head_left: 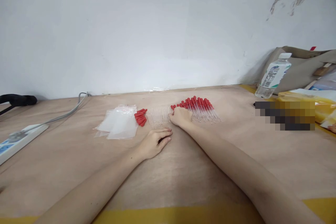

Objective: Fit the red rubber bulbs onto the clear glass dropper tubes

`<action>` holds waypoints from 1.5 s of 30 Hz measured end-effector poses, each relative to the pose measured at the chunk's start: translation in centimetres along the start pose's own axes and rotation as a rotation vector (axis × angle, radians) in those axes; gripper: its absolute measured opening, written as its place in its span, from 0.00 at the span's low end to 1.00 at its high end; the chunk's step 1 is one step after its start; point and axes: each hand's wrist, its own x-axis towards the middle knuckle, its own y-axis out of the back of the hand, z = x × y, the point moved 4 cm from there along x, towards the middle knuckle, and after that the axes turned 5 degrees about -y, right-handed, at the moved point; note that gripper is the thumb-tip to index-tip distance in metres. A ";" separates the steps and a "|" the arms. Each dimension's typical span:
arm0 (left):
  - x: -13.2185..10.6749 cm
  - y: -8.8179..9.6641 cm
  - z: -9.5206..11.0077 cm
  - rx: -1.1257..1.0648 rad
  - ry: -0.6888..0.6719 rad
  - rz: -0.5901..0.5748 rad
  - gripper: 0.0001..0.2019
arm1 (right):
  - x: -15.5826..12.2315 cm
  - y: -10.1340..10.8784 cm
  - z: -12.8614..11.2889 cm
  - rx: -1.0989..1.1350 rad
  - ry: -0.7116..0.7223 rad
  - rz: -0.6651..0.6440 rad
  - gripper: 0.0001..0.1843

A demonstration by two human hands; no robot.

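My left hand (156, 142) lies on the table with its fingers stretched out and its thumb apart, holding nothing. Just beyond it is a row of thin clear glass tubes (159, 116). My right hand (181, 116) is at the right end of that row, its fingers curled in a pinch. What they grip is hidden from view. Behind and to the right of this hand, droppers with red rubber bulbs (198, 104) lie side by side, their clear tubes pointing toward me. A small pile of loose red rubber bulbs (141, 117) sits left of the bare tubes.
Clear plastic bags (122, 124) lie stacked left of the loose bulbs. At the far left are a power strip (26, 138) with a grey cable and a black object (19, 100). On the right stand a plastic bottle (273, 75), a beige bag (299, 64) and yellow packaging (324, 106).
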 end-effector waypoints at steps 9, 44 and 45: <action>0.1 0.1 0.1 -0.002 -0.014 0.004 0.15 | 1.0 -0.1 -1.3 0.003 -0.044 -0.087 0.16; 4.1 10.4 -14.3 0.237 0.691 0.235 0.12 | -6.7 2.0 7.3 0.279 0.702 0.312 0.08; 3.9 10.1 -13.3 0.203 0.629 0.270 0.12 | -6.7 2.0 7.3 0.288 0.696 0.301 0.08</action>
